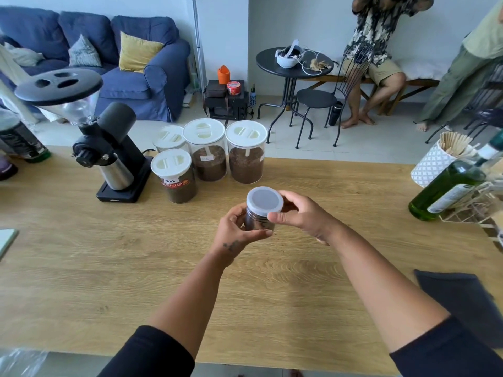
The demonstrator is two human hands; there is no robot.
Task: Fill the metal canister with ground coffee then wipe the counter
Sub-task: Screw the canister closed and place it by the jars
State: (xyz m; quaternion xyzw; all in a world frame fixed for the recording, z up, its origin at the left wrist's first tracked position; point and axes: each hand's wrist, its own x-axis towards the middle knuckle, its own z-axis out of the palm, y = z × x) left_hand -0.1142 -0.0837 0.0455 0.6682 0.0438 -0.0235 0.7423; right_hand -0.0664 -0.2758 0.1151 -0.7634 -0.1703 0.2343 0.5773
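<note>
**Small steel canister, lidded, held in both hands**

The metal canister is over the middle of the wooden counter, in front of the lidded jars of ground coffee; whether it rests on the wood or is lifted is unclear. The left hand curls its fingers and thumb round the steel body. The right hand pinches the rim of the pale lid between thumb and fingers. The canister looks rigid, smooth and probably slippery, and light if empty. The body is best gripped all the way round, with the lid worked by its edge. A dark cloth lies at the right.
</note>
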